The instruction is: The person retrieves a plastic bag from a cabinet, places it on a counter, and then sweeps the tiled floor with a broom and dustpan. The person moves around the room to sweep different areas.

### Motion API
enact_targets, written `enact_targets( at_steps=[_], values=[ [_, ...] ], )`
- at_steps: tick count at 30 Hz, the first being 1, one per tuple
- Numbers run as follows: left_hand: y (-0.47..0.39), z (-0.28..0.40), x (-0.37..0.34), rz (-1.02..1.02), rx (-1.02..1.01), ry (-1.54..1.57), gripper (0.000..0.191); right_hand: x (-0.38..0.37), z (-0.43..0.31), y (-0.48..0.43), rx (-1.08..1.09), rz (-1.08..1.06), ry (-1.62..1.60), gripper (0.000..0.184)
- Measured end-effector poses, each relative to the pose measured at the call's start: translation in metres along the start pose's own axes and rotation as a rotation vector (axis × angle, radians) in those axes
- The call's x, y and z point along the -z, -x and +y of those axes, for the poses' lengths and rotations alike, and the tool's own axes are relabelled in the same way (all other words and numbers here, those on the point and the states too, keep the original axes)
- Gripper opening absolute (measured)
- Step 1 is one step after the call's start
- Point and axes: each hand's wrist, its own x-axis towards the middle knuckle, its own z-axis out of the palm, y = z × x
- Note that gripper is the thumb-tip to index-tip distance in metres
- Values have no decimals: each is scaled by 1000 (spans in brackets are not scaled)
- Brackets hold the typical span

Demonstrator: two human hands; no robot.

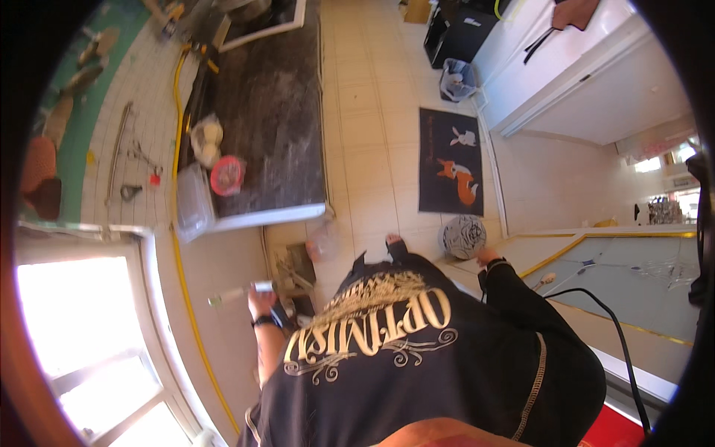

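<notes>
My left hand (261, 302), with a dark band at the wrist, is out to the left, below the near end of the dark countertop (268, 123). It grips a pale, slim object (228, 296) with a greenish end and a bright white part by the fingers; its exact kind is blurred. My right hand (487, 257) hangs beside a round stool (464, 237) with a rose-patterned cover. Its fingers are partly hidden and I make out nothing held. On the counter's near left corner are a clear plastic container (195, 201), a pinkish-red bowl (227, 175) and a plastic bag with round pale items (206, 139).
To the right stands a door with decorative glass (614, 268) and a handle (546, 280). A dark mat with a fox and rabbit (450, 162) lies on the tiled floor (368, 112). Farther off is a lined waste bin (458, 81). A window (84, 313) is at left.
</notes>
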Motion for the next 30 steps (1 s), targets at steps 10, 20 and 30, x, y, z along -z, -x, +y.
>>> enact_targets(
  at_steps=[10, 20, 30],
  values=[
    [-44, -22, 25, 148, 7, 214, 47, 85, -77, 44, 185, 53, -549, 25],
    [73, -42, 42, 417, 12, 401, 20, 105, -130, 30, 312, -86, -602, 24],
    [229, -20, -24, 211, -198, -231, 21, 168, -297, 72, 656, -48, -402, 29]
  ],
)
